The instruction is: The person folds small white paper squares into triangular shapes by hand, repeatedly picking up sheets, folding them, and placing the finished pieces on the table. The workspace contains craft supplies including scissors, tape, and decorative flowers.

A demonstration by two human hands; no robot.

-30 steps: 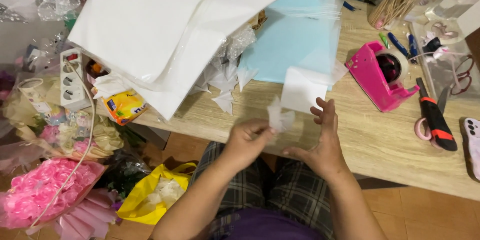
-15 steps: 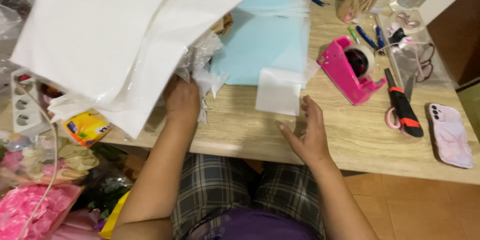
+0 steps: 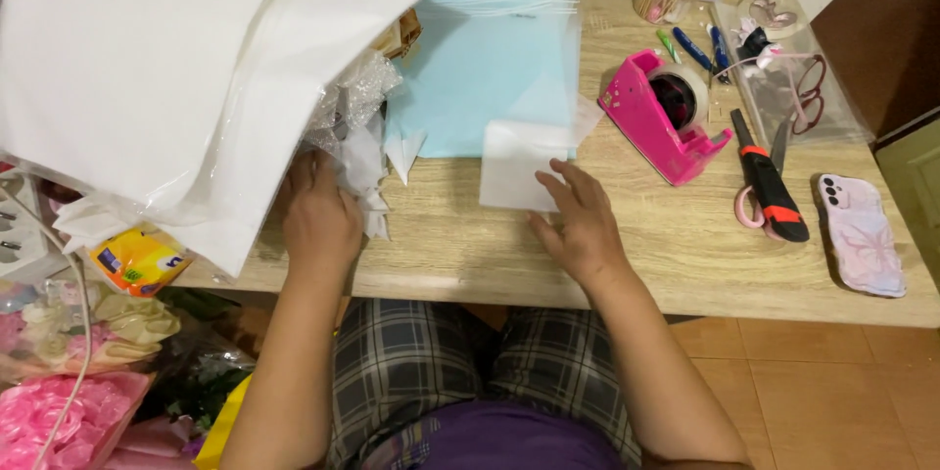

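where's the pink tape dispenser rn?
Head view, right of centre on the wooden table: the pink tape dispenser sits just right of the light blue sheet, left of the scissors.

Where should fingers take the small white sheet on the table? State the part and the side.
Take the small white sheet by its left edge, coming from the left. It lies flat, the right hand presses its lower right corner, and the blue paper lies at its top.

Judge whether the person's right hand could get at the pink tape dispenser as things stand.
Probably yes. The right hand rests flat on a small white sheet, and only bare table lies between it and the tape dispenser just to its right; nothing blocks the way.
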